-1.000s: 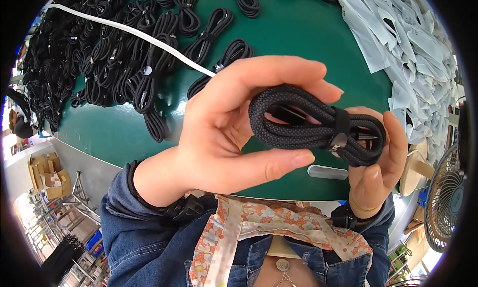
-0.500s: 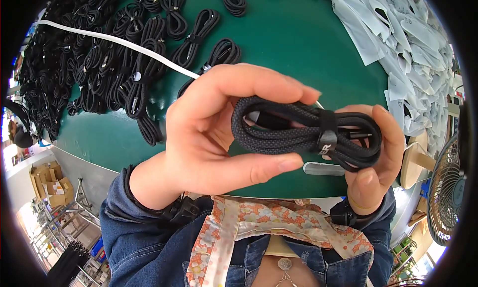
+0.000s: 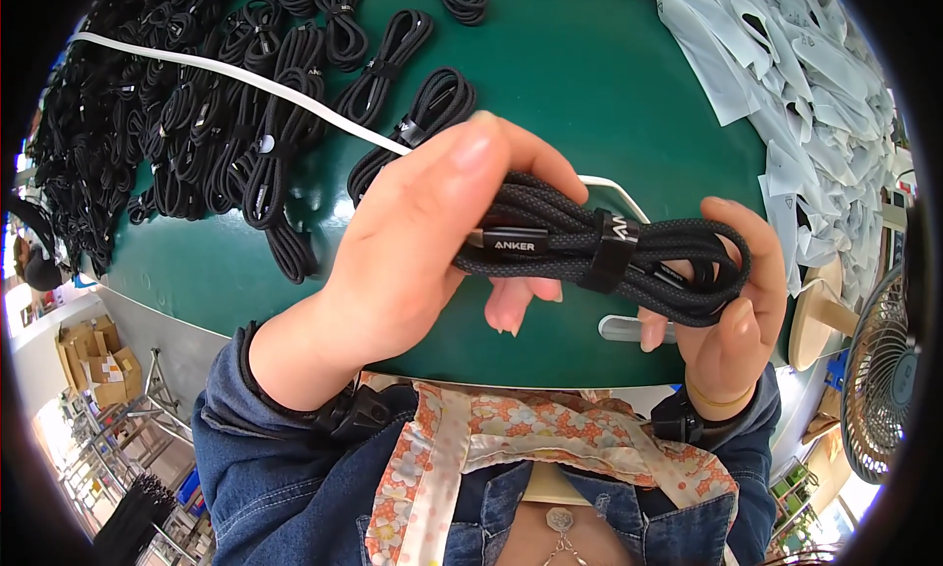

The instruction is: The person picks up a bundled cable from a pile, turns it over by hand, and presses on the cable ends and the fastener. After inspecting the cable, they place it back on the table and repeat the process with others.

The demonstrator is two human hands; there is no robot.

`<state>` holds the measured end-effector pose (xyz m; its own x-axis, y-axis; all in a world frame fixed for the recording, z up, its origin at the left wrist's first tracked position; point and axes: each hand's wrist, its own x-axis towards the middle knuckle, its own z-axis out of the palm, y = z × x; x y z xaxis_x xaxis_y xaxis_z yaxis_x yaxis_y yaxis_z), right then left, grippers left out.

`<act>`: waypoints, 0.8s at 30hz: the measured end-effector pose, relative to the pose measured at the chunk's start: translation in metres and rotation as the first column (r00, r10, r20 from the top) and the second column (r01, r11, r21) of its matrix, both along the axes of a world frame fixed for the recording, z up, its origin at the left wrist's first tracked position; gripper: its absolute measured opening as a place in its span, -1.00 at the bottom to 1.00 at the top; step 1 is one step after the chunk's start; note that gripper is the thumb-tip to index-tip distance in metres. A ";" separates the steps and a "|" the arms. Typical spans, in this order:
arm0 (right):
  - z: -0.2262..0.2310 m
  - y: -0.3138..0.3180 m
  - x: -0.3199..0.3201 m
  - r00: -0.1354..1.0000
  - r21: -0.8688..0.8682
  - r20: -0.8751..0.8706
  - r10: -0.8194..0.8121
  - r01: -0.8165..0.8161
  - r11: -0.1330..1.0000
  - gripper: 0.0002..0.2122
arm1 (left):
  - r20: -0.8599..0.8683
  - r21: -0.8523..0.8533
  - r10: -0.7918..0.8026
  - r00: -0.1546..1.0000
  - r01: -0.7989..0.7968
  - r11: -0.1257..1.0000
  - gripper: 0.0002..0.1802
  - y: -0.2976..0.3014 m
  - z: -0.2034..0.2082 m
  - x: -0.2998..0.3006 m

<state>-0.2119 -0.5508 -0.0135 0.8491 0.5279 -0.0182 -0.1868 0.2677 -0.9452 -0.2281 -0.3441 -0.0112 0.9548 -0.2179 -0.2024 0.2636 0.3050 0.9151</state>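
Observation:
A coiled black braided cable point(image 3: 678, 240) is held up above the table between my two hands. A black strap point(image 3: 613, 256) wraps around its middle, and a connector with a dark housing and a metal tip lies along its left part. My left hand point(image 3: 403, 237) grips the left end, thumb on top, with some fingers showing below. My right hand point(image 3: 751, 311) is closed around the looped right end, with fingers behind and the thumb in front. Just beyond my left hand, another strapped black cable point(image 3: 432, 104) lies on the green table point(image 3: 580, 84).
Many coiled black cables point(image 3: 187, 104) cover the far left of the table, crossed by a white cord point(image 3: 236, 80). Pale plastic bags point(image 3: 786, 84) are heaped at the far right. A grey flat strip point(image 3: 624, 328) lies near the front edge. A fan point(image 3: 879, 379) stands at right.
The cable bundle has been rolled over, bringing the connector housing and another side of the strap into view. My left thumb has moved from beneath the bundle to its top.

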 end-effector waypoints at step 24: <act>-0.002 -0.009 0.018 0.947 -0.173 0.003 0.320 -0.315 0.933 -0.69 | 0.067 0.660 -0.552 0.831 0.378 0.649 -0.74 0.029 0.005 0.010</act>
